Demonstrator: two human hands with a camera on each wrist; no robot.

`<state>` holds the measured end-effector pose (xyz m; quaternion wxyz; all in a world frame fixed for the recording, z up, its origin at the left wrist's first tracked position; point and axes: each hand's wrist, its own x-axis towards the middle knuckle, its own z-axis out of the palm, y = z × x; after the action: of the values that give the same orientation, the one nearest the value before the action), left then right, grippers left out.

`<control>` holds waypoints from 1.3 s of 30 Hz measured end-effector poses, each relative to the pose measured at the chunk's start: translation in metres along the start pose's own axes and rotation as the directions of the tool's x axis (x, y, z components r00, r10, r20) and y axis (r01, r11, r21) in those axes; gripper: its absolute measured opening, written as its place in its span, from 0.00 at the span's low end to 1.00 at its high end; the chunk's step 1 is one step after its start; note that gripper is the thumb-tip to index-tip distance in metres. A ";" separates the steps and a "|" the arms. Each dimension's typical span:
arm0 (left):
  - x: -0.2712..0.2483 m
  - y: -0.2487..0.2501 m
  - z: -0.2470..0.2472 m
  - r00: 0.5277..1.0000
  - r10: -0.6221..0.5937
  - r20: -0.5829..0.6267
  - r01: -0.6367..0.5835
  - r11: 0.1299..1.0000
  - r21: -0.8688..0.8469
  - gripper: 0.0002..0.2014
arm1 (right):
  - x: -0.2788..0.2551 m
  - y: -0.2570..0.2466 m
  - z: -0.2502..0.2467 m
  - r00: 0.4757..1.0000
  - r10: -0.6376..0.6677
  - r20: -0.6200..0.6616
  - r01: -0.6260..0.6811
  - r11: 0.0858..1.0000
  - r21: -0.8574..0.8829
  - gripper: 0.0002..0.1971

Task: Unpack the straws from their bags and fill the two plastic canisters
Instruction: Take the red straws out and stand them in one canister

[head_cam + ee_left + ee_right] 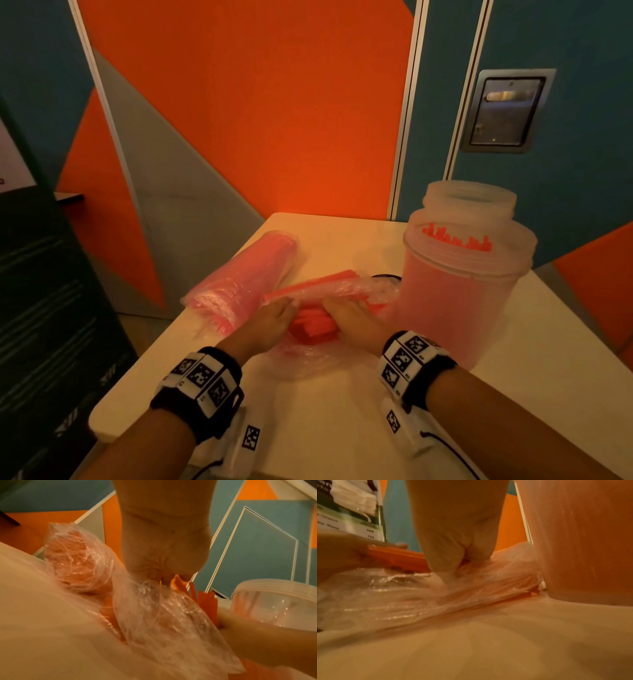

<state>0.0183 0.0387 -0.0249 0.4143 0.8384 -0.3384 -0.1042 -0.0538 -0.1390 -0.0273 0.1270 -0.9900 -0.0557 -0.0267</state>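
Head view: left hand [270,320] pinches open bag [346,287]; right hand [352,317] grips straws [313,325] between hands, beside canister [459,298].

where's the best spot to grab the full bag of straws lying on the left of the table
Probably around the middle of the sealed straw bag, coming from above with fingers wrapped across its width. It lies on its side as a long round bundle on the table; its crinkled near end is loose film that may slip.

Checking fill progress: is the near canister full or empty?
Nearly full. In the head view, straws stand packed up to the shoulder of the lidless canister.
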 end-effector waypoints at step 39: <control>0.061 0.017 0.080 0.991 0.045 0.125 -0.099 0.877 0.470 0.10 | -0.017 -0.003 -0.023 0.760 0.526 -0.382 0.042 0.547 0.836 0.06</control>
<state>0.0195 -0.0588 -0.0559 0.1806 0.8941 -0.4069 -0.0487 -0.0719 -0.1439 -0.0054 0.5735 -0.7559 0.1280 -0.2886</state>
